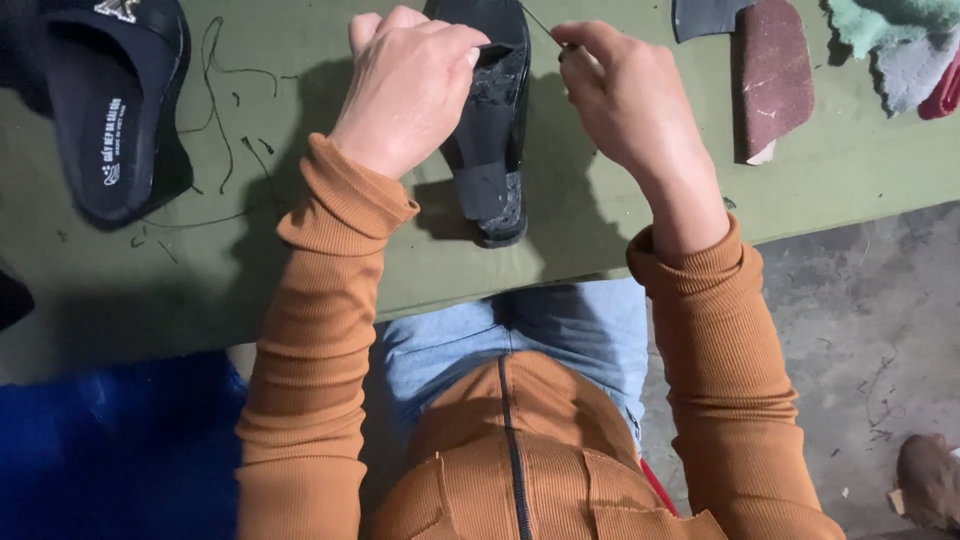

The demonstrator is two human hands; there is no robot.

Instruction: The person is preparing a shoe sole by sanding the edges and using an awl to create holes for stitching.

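Closest to the camera is the person's own lap: a ribbed orange zip-up top (515, 470) and pale blue jeans (520, 335), with a blue cloth (110, 450) low on the left and bare grey concrete floor (860, 330) on the right. Both orange sleeves reach forward over the edge of a worktop (830, 170) covered in olive-green fabric.

On that worktop, between the two forearms, stands a black sandal (492, 130), lengthwise away from the person, its near end pointing at the lap. The left hand (405, 85) is curled shut over the sandal's left side, fingers folded in and pressing at the upper part near the strap. The right hand (625, 95) is just to the right of the sandal, thumb and forefinger pinched together on a thin dark thread (540, 22) that runs taut from the fingertips up toward the sandal's far end; whether a needle is in the pinch cannot be told.

Farther left lies a second black sandal (115, 110), well apart from the first, with loose dark thread scraps (215, 90) strewn between them. At the far right lie a brown-red strip of material (775, 80) and a heap of fabric scraps in green, grey and red (900, 45).
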